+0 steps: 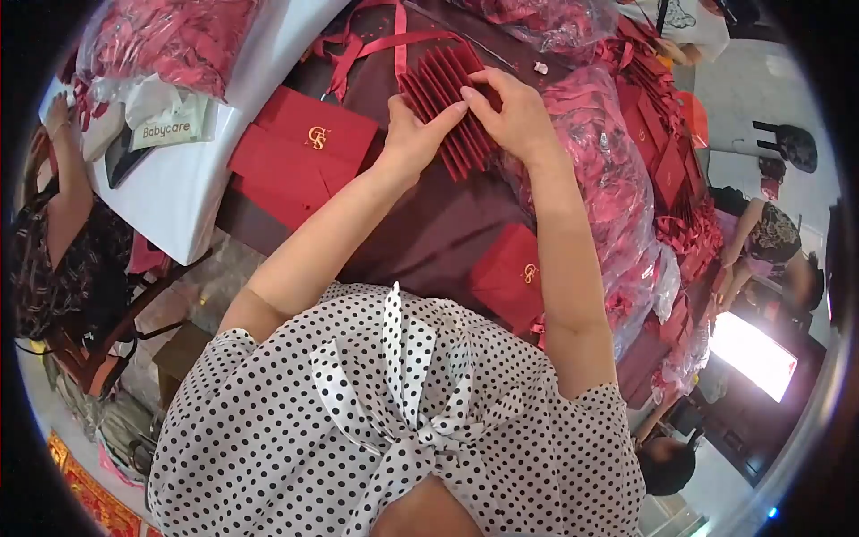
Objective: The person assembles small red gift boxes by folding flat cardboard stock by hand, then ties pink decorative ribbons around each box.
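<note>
Both hands hold a red pleated paper piece [445, 103], its folds fanned out like an accordion. My left hand [416, 139] is closed on its left side, and my right hand [512, 112] grips the upper right side, with the two thumbs nearly meeting over the folds. A red ribbon [385, 42] runs from behind the piece toward the upper left. Left of my hands lie red envelopes [300, 152] with a gold monogram. Nearer my body, below my right hand, is another red item [510, 273] with the same gold mark.
Clear plastic bags of red ribbons [595, 161] lie on the right, beside piled red envelopes [658, 152]. A Babycare pack [170, 130] rests on the white cloth [170, 197] at left. Other people sit at the far left [67, 242] and right [774, 242].
</note>
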A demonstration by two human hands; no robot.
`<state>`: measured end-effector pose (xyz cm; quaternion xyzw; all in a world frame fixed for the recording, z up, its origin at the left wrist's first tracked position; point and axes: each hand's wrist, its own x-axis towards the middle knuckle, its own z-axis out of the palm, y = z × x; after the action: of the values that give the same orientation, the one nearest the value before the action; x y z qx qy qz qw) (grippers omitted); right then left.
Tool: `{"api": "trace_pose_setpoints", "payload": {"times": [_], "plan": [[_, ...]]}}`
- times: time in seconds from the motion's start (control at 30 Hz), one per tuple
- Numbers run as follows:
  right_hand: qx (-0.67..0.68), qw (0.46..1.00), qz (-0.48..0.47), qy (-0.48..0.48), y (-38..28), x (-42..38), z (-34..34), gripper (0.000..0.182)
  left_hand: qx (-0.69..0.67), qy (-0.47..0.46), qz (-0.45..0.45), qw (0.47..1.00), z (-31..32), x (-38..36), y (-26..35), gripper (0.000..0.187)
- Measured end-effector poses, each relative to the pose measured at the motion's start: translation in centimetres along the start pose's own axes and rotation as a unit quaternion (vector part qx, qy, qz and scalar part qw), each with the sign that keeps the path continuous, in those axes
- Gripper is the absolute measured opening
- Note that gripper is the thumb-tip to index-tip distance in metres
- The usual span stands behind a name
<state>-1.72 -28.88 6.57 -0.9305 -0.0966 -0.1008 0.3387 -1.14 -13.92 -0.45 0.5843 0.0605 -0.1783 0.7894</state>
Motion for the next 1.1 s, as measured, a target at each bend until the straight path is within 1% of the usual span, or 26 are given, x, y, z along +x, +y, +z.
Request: {"api": "trace_pose_setpoints", "payload": {"times": [0.1,0.13,0.17,0.23,0.3,0.33,0.37,0.4,0.43,0.5,0.53,0.6,0.63,0.7,0.73,0.8,0.9,0.97,1.1], "plan": [[-0.035,0.999,-0.013,-0.012,0.3,0.2,0.1,0.020,-0.018,-0.008,-0.002,1.000,-0.1,0.1,-0.2,0.076],[-0.035,0.999,-0.013,-0.012,0.3,0.2,0.1,0.020,-0.012,-0.013,0.003,1.000,-0.1,0.2,-0.2,0.071],[-0.038,0.999,0.003,-0.012,0.2,0.2,0.1,0.020,-0.005,-0.019,0.008,1.000,-0.1,0.2,-0.3,0.067],[-0.039,0.999,0.020,-0.013,0.3,0.2,0.3,0.020,0.014,-0.014,0.009,1.000,-0.3,0.4,-0.6,0.067],[0.045,0.997,0.046,0.040,0.5,0.1,0.8,0.018,0.033,-0.010,0.010,0.999,-0.3,0.3,-0.6,0.066],[0.045,0.997,0.046,0.040,0.3,0.1,0.7,0.018,0.020,-0.007,0.005,1.000,-0.2,0.1,-0.3,0.073],[0.033,0.999,0.036,0.019,0.1,0.0,0.4,0.018,0.007,-0.003,0.000,1.000,-0.1,0.0,-0.1,0.080],[0.020,0.999,0.026,-0.002,-0.1,0.0,0.2,0.018,0.007,-0.002,0.000,1.000,-0.2,0.0,-0.2,0.080],[0.021,0.999,0.026,-0.002,0.2,0.0,0.3,0.018,0.008,-0.002,0.002,1.000,-0.2,0.1,-0.3,0.081],[-0.026,0.999,-0.025,-0.027,0.8,0.1,0.3,0.023,0.010,-0.001,0.004,1.000,-0.1,0.1,-0.4,0.082],[-0.025,0.999,-0.025,-0.027,0.6,0.0,0.1,0.023,0.000,-0.002,0.007,1.000,-0.1,0.1,-0.3,0.081],[-0.035,0.997,-0.032,-0.055,-0.2,-0.2,-0.5,0.032,-0.009,-0.004,0.010,1.000,-0.1,0.0,-0.2,0.081],[-0.035,0.997,-0.032,-0.055,-0.4,-0.2,-0.6,0.032,-0.006,-0.006,0.007,1.000,-0.2,0.0,-0.2,0.079],[-0.029,0.995,-0.012,-0.090,-0.6,-0.3,-0.8,0.041,-0.003,-0.009,0.003,1.000,-0.2,0.0,-0.3,0.078],[-0.029,0.995,-0.012,-0.090,-0.5,-0.3,-0.9,0.041,-0.020,-0.015,0.009,1.000,-0.2,0.1,-0.4,0.077],[-0.012,0.991,-0.006,-0.133,0.1,-0.2,-1.0,0.049,-0.036,-0.021,0.015,0.999,-0.2,0.0,-0.2,0.076],[0.011,0.988,-0.015,-0.150,0.6,-0.3,-0.9,0.052,-0.047,-0.031,0.001,0.998,-0.2,-0.2,0.1,0.074],[0.017,0.987,-0.012,-0.157,0.9,-0.3,-0.7,0.052,-0.064,-0.037,0.025,0.997,-0.2,-0.1,-0.2,0.072],[0.018,0.987,-0.020,-0.155,0.8,-0.4,-0.9,0.049,-0.070,-0.035,0.032,0.996,-0.2,-0.2,-0.3,0.075]]}}
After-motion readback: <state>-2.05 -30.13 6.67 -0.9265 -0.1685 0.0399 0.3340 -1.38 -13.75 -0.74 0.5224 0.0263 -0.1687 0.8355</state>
